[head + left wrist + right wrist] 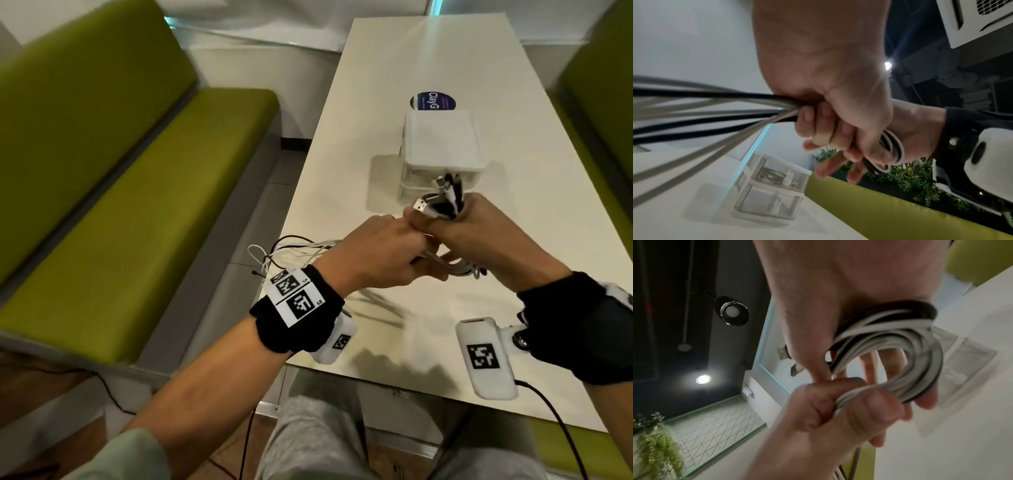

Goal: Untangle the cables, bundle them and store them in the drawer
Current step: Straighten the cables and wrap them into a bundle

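Your left hand clenches the loose cables; your right hand grips their coil just before the drawer unit. You're mid-bundling; next, wind in the tails.

Drawer unit amid bare tabletop

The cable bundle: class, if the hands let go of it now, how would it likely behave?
The cable bundle is probably floppy and springy: its loops likely uncoil without the right hand. Loose tails behind the left hand would probably sag.
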### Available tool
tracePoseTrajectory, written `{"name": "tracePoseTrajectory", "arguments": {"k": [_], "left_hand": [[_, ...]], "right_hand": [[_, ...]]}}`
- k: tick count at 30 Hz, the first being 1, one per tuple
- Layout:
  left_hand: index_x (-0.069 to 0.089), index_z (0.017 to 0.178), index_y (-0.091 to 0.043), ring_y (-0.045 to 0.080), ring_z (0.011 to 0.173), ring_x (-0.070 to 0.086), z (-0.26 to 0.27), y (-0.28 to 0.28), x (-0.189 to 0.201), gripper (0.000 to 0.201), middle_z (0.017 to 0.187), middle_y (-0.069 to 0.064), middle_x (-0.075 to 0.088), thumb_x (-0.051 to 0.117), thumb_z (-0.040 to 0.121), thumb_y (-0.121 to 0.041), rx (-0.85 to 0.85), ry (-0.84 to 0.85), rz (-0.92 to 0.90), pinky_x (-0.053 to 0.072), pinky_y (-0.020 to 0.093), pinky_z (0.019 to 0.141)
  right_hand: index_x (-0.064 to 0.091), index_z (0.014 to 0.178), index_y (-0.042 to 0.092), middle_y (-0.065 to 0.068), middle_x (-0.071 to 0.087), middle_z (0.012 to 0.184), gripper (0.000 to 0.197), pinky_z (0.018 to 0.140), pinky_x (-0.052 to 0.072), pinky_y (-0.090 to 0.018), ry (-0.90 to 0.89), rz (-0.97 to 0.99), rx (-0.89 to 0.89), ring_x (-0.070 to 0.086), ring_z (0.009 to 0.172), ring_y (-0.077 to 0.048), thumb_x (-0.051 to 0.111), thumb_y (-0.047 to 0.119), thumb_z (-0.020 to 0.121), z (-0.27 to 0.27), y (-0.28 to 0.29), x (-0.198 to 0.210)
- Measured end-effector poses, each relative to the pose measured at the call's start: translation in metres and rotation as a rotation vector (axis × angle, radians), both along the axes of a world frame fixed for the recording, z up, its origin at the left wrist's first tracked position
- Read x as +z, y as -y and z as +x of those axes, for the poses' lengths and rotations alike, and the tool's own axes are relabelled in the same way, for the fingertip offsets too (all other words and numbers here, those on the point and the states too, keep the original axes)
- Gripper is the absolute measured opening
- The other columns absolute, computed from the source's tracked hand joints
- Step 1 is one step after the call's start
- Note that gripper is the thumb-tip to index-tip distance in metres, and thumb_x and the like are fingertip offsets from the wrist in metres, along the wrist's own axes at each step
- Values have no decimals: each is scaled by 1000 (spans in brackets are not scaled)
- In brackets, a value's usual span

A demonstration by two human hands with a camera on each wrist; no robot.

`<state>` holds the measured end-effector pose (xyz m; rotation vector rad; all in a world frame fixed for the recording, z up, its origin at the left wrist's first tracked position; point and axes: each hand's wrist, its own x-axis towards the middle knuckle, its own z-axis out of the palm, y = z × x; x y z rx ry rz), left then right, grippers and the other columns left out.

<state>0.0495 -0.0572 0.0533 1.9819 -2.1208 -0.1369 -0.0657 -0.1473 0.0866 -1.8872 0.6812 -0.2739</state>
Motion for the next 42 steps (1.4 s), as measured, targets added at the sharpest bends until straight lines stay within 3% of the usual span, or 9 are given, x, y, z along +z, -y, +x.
{"name": "tracePoseTrajectory", "arguments": {"k": [3,10,13,17,23,26,29,34,42], "left_hand": [[75,95,-35,21,87,63,1,-2,10,23,89,-5,72,58,86,-48,-23,-51,-5,46,33,67],[75,67,-33,13,65,64,2,2,4,34,67,-9,71,63,66,-65,107,-175,-169,48,33,61],[44,38,-18,18,43,47,12,3,2,54,37,-1,45,57,57,-67,257,-193,-191,37,30,49],[11,45,-20,41,44,37,16,-1,5,46,42,-5,10,47,65,-42,210,-69,-165,22,30,49],[22,44,-16,39,51,31,25,-1,19,45,42,0,22,53,71,-32,294,-42,-3,19,32,46],[43,42,-21,14,44,44,37,-4,19,43,40,-6,39,76,69,-27,253,-246,119,24,20,43],[55,51,-19,8,43,38,38,-12,19,42,44,-6,44,87,60,-45,231,-424,222,29,22,47],[74,81,-17,14,50,56,39,-16,12,29,71,11,70,82,69,-41,237,-597,316,43,28,58],[73,82,-19,12,61,57,47,-24,5,24,68,4,70,74,77,-43,315,-596,331,39,29,62]], "right_hand": [[69,103,9,-19,73,79,50,55,53,-32,-67,135,92,69,65,-28,56,54,88,-4,0,1],[65,85,3,-21,69,66,70,46,44,-28,-144,106,187,60,48,-24,47,70,79,-2,2,12],[66,85,7,-13,73,69,60,45,44,-26,-157,135,223,56,47,-20,52,65,79,-4,-2,6],[64,77,13,-11,61,56,40,44,40,-24,-191,180,179,46,45,-20,74,51,72,-1,-4,-1],[61,86,0,-7,48,50,50,44,36,-24,-201,238,222,37,42,-18,76,47,75,9,-3,2],[62,77,3,-8,44,53,50,44,34,-23,-208,249,250,34,40,-17,72,52,77,10,-4,0],[55,69,7,-6,38,47,43,42,31,-23,-226,216,260,30,37,-17,72,45,81,7,0,-6],[51,62,15,-9,38,48,43,42,30,-25,-230,96,205,34,40,-21,74,48,79,2,2,-17],[64,79,13,-6,45,40,45,39,30,-22,-230,-12,163,38,34,-20,70,57,77,-1,1,-24]]}}
